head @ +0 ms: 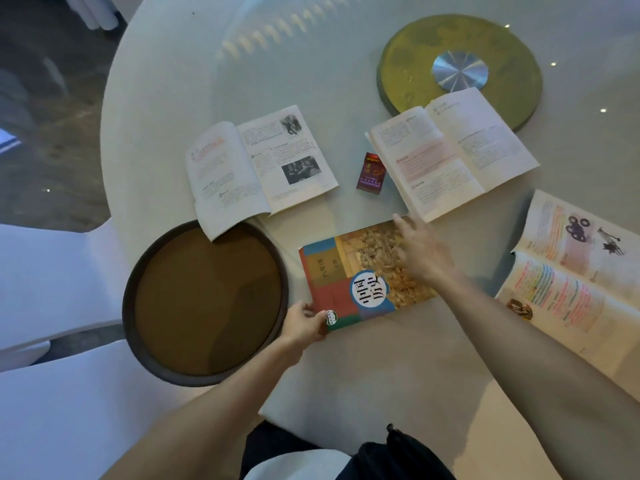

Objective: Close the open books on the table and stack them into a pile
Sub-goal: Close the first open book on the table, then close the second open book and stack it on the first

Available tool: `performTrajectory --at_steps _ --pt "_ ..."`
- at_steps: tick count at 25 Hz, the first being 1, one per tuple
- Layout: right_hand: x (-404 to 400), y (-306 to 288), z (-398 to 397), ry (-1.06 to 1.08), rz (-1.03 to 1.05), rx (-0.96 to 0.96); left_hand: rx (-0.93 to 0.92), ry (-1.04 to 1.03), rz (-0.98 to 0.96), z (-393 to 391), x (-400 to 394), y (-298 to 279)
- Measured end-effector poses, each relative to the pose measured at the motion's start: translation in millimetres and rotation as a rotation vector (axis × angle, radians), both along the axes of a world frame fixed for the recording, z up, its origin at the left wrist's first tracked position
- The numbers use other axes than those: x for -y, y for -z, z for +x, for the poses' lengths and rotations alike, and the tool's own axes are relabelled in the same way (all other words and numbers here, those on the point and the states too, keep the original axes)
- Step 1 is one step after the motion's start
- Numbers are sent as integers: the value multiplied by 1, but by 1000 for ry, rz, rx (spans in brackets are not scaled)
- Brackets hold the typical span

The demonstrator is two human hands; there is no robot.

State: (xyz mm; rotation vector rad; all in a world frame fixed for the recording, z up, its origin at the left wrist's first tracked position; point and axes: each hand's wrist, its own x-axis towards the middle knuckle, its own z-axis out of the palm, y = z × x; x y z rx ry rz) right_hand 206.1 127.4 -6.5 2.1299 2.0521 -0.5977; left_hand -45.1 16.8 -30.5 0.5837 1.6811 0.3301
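Across most of the frame lies the round white table (180, 98), bearing all items of the task. Next in size, a brown round tray (204, 299) sits at lower left, and a gold turntable disc (408, 53) at upper right. Three books are not yet closed: one open book (258, 166) at centre left, its lower corner overlapping the tray rim; a second open book (450, 150) at centre right, resting partly on the disc; a third open book (571, 278) at the right edge. At frame centre lies the closed book (346, 275), cover up, which I judge to be the base of the pile. My right hand (422, 254) hovers over its upper right portion, fingers spread and holding nothing. My left hand (304, 323) pinches the book's lower left corner, thumb on top. A small red packet (370, 173) stands between the two upper books. Procedure: hold the corner steady, press the cover flat, square the book clear of the tray, then close each remaining book along its spine before stacking.
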Motion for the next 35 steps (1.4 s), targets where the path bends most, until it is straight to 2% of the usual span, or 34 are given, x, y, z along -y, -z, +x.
performTrajectory --at_steps 2,3,5,9,11,14,18,21,29,33,35 --pt "-9 8 3 -221 -84 8 24 -12 47 1 1 -3" --pt "-11 11 4 -243 -115 9 15 6 82 0 0 -6" --pt "-11 16 3 -175 -131 -10 -33 43 141 -2 -7 -12" --pt "1 15 14 -85 8 70 -173 212 207 -10 -40 -16" --pt "10 14 21 15 -34 51 -248 307 255 -9 -57 -21" --pt "39 14 36 177 -91 9 -290 259 317 8 -80 -27" --pt "84 18 45 436 -135 -117 -180 33 302 35 -100 -23" --pt "115 26 42 564 -194 -211 -150 188 279 56 -87 -16" --pt "151 27 22 672 -209 -313 -287 482 379 61 -57 4" --pt "160 23 21 695 -210 -397 -274 500 391 58 -55 0" --pt "164 16 25 714 -208 -466 -331 537 444 64 -54 -12"
